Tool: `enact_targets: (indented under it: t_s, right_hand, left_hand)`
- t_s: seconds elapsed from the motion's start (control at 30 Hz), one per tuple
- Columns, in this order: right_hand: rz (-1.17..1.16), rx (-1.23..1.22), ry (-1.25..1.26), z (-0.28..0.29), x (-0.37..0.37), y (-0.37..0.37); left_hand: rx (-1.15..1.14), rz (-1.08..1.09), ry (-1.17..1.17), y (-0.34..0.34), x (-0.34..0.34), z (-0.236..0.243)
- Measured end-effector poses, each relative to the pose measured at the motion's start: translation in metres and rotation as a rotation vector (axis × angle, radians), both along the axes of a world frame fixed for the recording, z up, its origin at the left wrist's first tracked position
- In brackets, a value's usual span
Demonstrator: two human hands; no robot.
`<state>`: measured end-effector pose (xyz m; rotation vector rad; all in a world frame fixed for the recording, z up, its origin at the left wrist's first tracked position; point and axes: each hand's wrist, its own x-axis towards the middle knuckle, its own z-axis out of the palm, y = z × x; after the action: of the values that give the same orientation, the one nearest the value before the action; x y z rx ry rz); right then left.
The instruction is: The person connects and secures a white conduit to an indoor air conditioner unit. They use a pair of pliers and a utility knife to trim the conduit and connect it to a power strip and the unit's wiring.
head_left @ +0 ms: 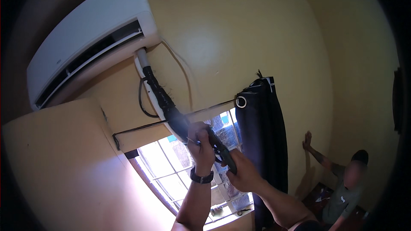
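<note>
My left hand (201, 147), a dark watch (201, 176) on its wrist, is closed around the lower part of a black-wrapped pipe bundle (162, 95). The bundle runs down from the white wall air conditioner (96, 38), with a grey tube (143, 57) at its top and a white strip alongside. Lower right, my right hand (244, 172) grips a dark tube-like length (223, 150), its fingers wrapped round the end. Whether that length joins the bundle is hidden behind my left hand. A black cable (142, 98) loops beside the bundle.
Behind my hands is a bright barred window (171, 158). A thin curtain rod (139, 127) crosses behind the bundle, with a dark curtain (262, 137) hanging on the right. At the lower right, another person (342, 192) leans a hand (307, 141) on the wall.
</note>
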<state>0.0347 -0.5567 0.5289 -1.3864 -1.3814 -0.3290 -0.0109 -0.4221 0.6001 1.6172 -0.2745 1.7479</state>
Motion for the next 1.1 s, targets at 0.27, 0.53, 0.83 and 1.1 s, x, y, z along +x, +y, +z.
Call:
enact_targets:
  t_s: [0.27,0.53,0.83,1.1]
  right_hand:
    - [1.3,-0.06,0.872,-0.01,0.015,-0.001]
    - [0.632,-0.042,0.425,0.029,0.002,-0.02]
    - [0.018,0.064,0.09,0.008,-0.009,0.014]
    - [0.292,0.048,0.314,-0.008,0.013,0.043]
  left_hand:
    - [-0.304,-0.38,0.159,0.02,0.003,0.005]
    - [0.099,-0.21,-0.122,0.009,-0.026,0.003]
    - [-0.409,-0.285,0.148,0.008,-0.007,0.017]
    - [-0.533,-0.576,0.405,0.049,0.002,0.035]
